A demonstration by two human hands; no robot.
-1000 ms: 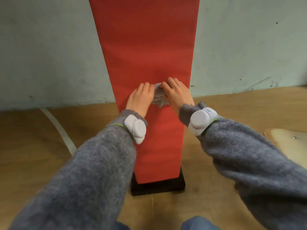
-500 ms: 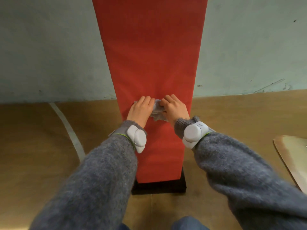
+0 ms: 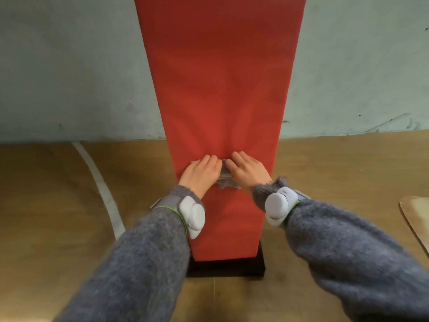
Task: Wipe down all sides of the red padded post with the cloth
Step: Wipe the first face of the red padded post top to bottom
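The red padded post (image 3: 220, 89) stands upright in front of me on a black base (image 3: 225, 268). A small grey cloth (image 3: 226, 182) lies against its front face, low down. My left hand (image 3: 200, 174) and my right hand (image 3: 247, 171) press side by side on the cloth with their fingers laid flat against the padding. Most of the cloth is hidden under the hands; only a crumpled bit shows between and below them. Only the front face of the post is visible.
A pale green wall (image 3: 69, 66) rises right behind the post. The floor is tan wood with a white painted line (image 3: 102, 189) on the left. The rounded corner of a light wooden board (image 3: 415, 214) lies on the floor at the right edge.
Both hands have slid the cloth down the front face of the post, from mid-height towards the base. They stay side by side on it.
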